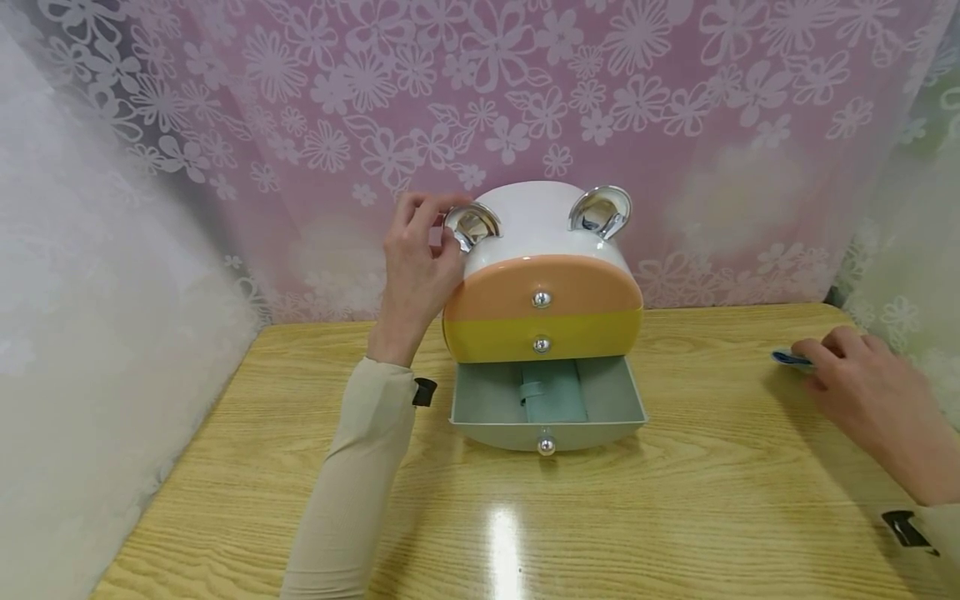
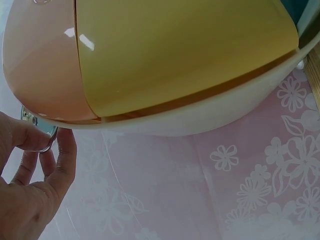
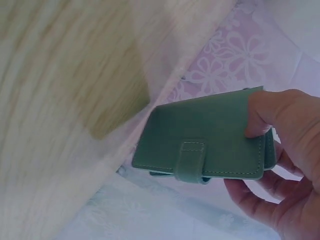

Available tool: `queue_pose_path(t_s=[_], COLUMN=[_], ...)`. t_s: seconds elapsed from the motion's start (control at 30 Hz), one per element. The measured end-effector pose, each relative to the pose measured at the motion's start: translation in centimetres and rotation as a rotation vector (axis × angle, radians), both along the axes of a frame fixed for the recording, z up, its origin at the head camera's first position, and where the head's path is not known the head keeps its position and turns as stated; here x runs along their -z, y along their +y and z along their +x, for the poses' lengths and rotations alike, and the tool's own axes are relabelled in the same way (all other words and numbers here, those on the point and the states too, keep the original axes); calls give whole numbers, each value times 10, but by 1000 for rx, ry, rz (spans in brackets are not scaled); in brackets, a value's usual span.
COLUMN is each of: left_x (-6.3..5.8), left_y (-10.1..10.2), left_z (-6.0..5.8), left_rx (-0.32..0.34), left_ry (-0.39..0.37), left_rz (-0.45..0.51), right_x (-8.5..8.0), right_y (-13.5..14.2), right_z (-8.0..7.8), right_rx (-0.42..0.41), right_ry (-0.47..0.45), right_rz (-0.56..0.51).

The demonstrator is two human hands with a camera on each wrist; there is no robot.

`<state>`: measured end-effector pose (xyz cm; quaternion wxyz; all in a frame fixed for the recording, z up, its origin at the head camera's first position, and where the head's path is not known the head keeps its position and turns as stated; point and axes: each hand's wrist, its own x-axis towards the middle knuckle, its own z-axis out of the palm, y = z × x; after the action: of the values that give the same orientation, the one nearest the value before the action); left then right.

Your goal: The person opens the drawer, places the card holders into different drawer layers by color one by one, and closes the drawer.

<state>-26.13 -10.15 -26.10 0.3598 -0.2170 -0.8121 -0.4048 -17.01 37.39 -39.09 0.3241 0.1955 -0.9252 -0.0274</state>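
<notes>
A small drawer box (image 1: 536, 221) with a white top and silver ears stands on the table, its orange drawer (image 1: 491, 287) and yellow drawer (image 1: 491, 335) closed. My left hand (image 1: 422, 258) grips the box's left ear (image 1: 474, 223) between thumb and fingers. Pulled out at the bottom is the grey-green drawer (image 1: 480, 435), with a pale green wallet (image 1: 558, 396) lying inside. At the far right, my right hand (image 1: 873, 400) pinches a green wallet (image 3: 200, 132) with a stitched strap, thumb on its face and fingers beneath. Only a dark edge of that wallet shows in the head view.
The wood-grain table (image 1: 712, 500) reaches back to a pink flowered curtain (image 1: 487, 92). Pale cloth hangs along the left and right sides. The open drawer juts toward the front, with its round silver knob (image 1: 546, 446) foremost.
</notes>
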Motion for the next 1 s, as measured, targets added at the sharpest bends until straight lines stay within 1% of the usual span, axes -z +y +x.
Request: queue_pose_path(t_s=[0.2,0.37,0.7,1.0], left_x=[0,1,0,0], left_y=[0,0,0,0], left_z=[0,0,0,1], left_rx=[-2,1,1,4], left_ry=[-1,-4,-3,-16], left_rz=[-1,0,0,14], right_x=[0,0,-3,-4], right_y=[-1,-3,-13,-19], right_z=[1,0,2,2], right_rx=[-90,-142,-182,-237], right_ry=[82,134,198,245], right_rz=[13,52,55,7])
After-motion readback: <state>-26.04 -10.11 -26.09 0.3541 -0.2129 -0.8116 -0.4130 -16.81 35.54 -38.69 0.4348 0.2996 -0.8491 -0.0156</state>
